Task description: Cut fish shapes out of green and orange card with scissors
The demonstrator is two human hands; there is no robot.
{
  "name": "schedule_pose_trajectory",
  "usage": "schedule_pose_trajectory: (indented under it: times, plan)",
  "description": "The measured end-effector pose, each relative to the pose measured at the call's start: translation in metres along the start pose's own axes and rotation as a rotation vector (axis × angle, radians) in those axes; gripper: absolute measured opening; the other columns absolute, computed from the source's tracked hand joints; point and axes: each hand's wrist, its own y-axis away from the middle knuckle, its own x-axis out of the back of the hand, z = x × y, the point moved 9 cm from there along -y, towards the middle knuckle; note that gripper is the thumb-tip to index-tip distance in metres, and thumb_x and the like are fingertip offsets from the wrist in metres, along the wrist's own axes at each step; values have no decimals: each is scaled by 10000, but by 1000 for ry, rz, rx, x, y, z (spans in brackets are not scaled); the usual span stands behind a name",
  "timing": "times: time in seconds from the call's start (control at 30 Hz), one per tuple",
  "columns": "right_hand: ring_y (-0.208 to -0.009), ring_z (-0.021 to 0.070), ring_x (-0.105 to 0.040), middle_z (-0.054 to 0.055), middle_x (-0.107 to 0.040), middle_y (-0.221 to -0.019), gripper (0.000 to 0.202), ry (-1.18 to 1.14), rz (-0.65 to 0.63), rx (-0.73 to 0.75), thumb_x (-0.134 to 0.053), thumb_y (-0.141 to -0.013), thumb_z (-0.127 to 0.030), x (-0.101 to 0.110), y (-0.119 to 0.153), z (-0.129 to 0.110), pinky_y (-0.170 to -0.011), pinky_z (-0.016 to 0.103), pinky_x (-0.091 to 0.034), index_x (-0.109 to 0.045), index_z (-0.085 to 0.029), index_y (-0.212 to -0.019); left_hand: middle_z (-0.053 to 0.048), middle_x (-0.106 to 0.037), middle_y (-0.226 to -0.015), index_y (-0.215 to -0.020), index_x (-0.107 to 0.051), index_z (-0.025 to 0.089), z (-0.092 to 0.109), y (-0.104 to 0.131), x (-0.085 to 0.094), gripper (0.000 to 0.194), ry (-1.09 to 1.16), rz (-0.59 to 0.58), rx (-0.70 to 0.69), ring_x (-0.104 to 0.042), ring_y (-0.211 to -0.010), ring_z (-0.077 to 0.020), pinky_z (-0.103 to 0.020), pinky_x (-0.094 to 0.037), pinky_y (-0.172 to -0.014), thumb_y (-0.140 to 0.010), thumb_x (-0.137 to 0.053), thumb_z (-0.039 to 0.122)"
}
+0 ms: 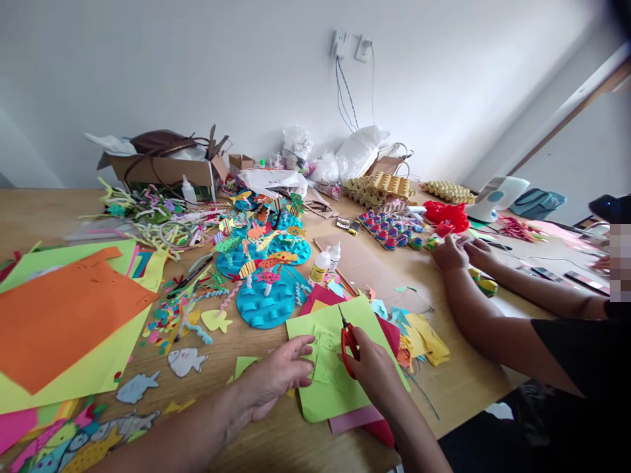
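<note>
Now | L hand (277, 373) loosely spread, empty, over grn sheet (323, 403) edge | R hand (373, 365) gripping scissors (348, 353) | gap betw.

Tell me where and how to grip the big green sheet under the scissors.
Lightly pinch the sheet at its left edge, probably coming from the left: it is thin and broad, the left hand is right at that edge, and the scissors in the right hand are farther right.
</note>
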Motion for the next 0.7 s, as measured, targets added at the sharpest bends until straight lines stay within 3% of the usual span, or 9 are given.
schedule_pose_trajectory:
  times: [0.27,0.43,0.57,0.7]
  plan:
    - [-682,205,-635,30,-672,-753,119,-60,58,63,-481,-735,-141,-11,-5,-1,-528,231,-357,-522,-224,-809,-120,-467,-1199,-1150,-524,177,-3,-14,1,553,79,27,-8,-484,-1057,-220,-299,-395,-756,-614,-660,195]
    - [-626,207,-612,32,-656,-702,66,-53,15,64,-462,-746,-175,-18,-9,3,-509,240,-354,-489,-228,-774,-71,-502,-1058,-1054,-551,186,-2,-18,4,459,120,14,-24,-514,-956,-180,-275,-393,-714,-612,-673,216]
    - [-529,195,-547,2,-584,-567,25,-54,9,85,-465,-731,-210,-10,-11,9,-493,247,-339,-480,-229,-730,-74,-496,-1097,-1070,-561,192,-2,-19,8,459,69,19,-34,-505,-989,-190,-280,-400,-724,-625,-670,211]
    - [-506,179,-525,-17,-576,-546,70,-154,-100,127,-533,-695,-271,2,-8,10,-476,239,-343,-533,-228,-751,-109,-488,-1206,-1153,-553,166,7,-15,11,545,-51,9,-94,-507,-1004,-210,-308,-409,-755,-630,-685,242]
